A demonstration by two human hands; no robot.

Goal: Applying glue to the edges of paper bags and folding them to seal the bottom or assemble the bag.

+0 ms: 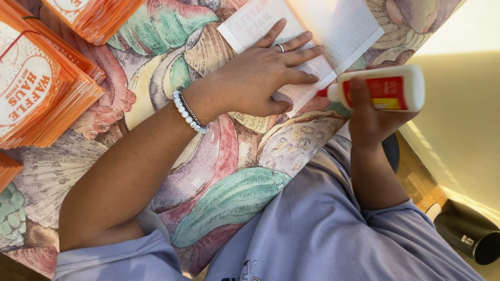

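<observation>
Two hands share it: left hand [260, 78] spread flat pinning the white paper sheet [312, 36], right hand [372, 112] gripping the glue bottle [383, 89], which wants a thin, even bead along the edge.

The person's left hand [260, 73] lies flat, palm down, fingers spread and pointing right, thumb tucked along the near edge; its bare forearm runs back toward the near left, elbow bent at a lilac sleeve. The right hand [372, 112] is curled in a closed grip, thumb uppermost, its forearm rising steeply from the near right, wrist slightly cocked.
</observation>
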